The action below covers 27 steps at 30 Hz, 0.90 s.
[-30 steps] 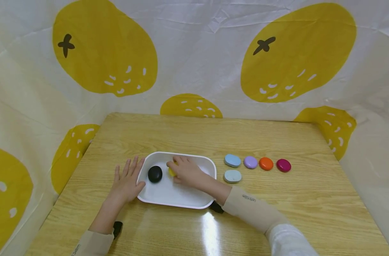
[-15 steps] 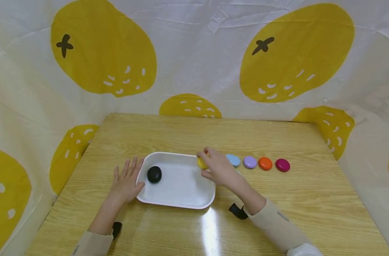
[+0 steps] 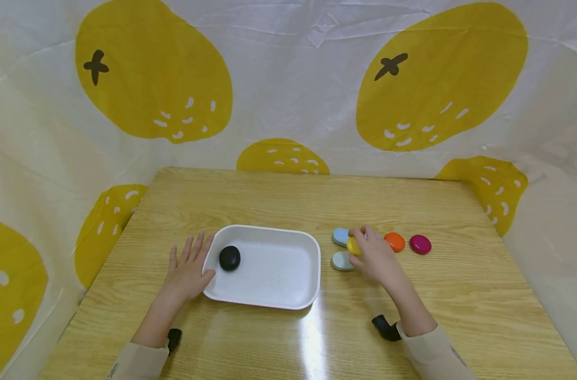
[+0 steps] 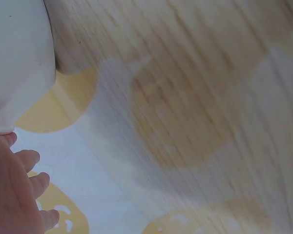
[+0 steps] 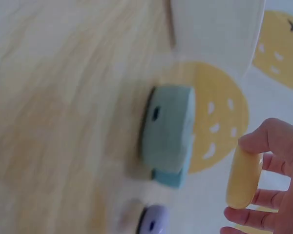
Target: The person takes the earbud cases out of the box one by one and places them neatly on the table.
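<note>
My right hand (image 3: 376, 256) pinches a smooth yellow pebble-shaped piece (image 5: 244, 178) between thumb and fingers, held above the table to the right of the tray. In the head view it overlaps two pale blue oval pieces, one farther back (image 3: 340, 237) and one nearer (image 3: 342, 261). A purple piece (image 5: 155, 220) is mostly hidden behind the hand there but shows in the right wrist view. My left hand (image 3: 186, 274), fingers straight and spread, rests against the left rim of the white tray (image 3: 269, 305). Inside the tray, toward its left end, sits a black rounded piece (image 3: 229, 258).
An orange piece (image 3: 394, 242) and a magenta piece (image 3: 420, 244) lie in a row to the right of my right hand. The wooden table (image 3: 288, 203) runs back to a white curtain (image 3: 295, 79) printed with yellow fruit.
My right hand has lifted the yellow pebble-shaped piece out of the tray and carried it right, over the blue pieces. My left hand stays at the tray's rim.
</note>
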Each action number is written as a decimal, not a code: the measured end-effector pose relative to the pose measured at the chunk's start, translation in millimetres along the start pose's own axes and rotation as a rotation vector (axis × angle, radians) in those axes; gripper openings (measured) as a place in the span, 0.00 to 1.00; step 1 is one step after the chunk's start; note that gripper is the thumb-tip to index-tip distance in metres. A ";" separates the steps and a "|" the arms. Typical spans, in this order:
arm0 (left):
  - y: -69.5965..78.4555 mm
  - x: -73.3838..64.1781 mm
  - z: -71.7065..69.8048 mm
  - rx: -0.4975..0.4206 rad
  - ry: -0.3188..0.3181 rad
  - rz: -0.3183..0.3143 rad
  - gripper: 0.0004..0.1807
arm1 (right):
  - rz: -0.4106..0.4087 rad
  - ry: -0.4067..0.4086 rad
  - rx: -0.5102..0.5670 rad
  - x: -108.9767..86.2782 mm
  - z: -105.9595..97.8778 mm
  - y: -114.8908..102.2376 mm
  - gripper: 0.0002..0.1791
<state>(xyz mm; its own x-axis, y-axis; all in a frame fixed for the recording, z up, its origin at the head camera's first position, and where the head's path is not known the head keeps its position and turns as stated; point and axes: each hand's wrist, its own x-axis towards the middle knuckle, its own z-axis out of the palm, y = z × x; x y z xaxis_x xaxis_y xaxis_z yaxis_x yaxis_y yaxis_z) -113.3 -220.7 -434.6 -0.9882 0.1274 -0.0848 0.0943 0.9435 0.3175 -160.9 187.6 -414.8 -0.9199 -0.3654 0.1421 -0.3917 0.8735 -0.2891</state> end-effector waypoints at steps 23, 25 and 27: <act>0.4 0.2 -0.4 -0.003 -0.007 0.000 0.41 | 0.127 -0.124 -0.032 -27.9 17.3 37.7 0.22; 1.2 -0.3 -1.0 -0.006 -0.010 -0.001 0.41 | 0.127 -0.125 -0.032 -27.8 18.8 38.8 0.22; 1.8 -0.7 -1.5 -0.007 -0.013 -0.004 0.41 | 0.129 -0.127 -0.030 -27.9 19.8 39.3 0.22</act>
<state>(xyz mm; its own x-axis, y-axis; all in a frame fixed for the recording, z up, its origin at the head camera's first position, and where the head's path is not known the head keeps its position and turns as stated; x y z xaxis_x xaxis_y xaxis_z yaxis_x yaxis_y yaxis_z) -112.6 -219.5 -432.6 -0.9869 0.1276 -0.0988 0.0894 0.9418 0.3240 -150.9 225.7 -448.9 -0.9582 -0.2858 -0.0154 -0.2714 0.9243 -0.2683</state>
